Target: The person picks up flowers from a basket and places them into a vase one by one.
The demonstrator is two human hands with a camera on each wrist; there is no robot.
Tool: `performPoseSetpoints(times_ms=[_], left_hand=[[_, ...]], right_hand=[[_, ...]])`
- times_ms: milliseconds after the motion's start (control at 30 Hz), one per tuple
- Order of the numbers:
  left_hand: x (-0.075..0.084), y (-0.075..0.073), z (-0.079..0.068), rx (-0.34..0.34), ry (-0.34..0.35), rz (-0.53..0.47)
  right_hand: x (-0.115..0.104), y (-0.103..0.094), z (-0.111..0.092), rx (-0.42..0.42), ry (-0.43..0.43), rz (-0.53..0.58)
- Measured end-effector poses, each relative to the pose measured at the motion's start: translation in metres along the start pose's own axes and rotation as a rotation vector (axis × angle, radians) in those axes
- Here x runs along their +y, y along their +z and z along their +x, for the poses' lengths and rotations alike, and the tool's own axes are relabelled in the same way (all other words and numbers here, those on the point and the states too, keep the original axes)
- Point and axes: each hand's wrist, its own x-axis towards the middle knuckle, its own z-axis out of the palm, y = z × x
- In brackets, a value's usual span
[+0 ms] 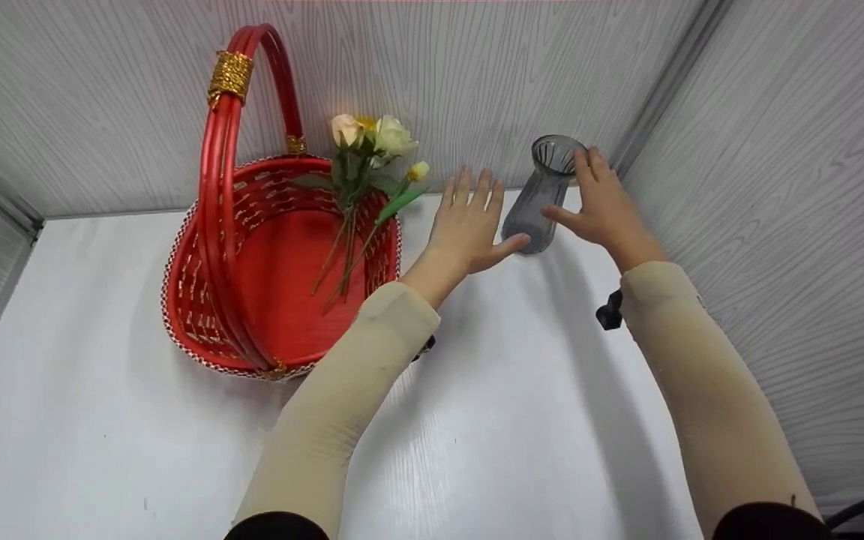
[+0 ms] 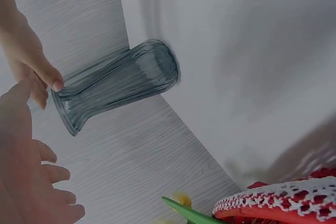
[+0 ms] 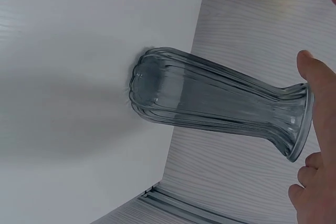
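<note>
On the white table (image 1: 507, 420), the upright fluted glass vase (image 1: 533, 210) is flanked by the left hand (image 1: 469, 221) and, nearer its top, the right hand (image 1: 606, 204); each is held unclenched, gripping nothing.

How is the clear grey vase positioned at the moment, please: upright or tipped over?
Upright: the vase stands with its base on the white table and its flared mouth facing up.
</note>
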Motion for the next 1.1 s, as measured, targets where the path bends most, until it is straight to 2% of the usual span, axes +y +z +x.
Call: performPoseSetpoints(times_ms=[233,400,733,1100], left_hand=[[0.014,0.005,0.019,0.024,0.034,0.032],[0.022,0.008,0.032,0.064,0.022,0.04],[0.037,0.013,0.053,0.064,0.034,0.009],[0.043,0.016,0.073,0.018,0.045,-0.015]], right_hand=[[0.005,0.002,0.007,-0.021,0.044,-0.003],[0.006,0.004,0.012,-0.021,0.054,0.007],[0.016,0.001,0.02,-0.016,0.082,0.027],[0.016,-0.004,0.026,-0.055,0.113,0.043]])
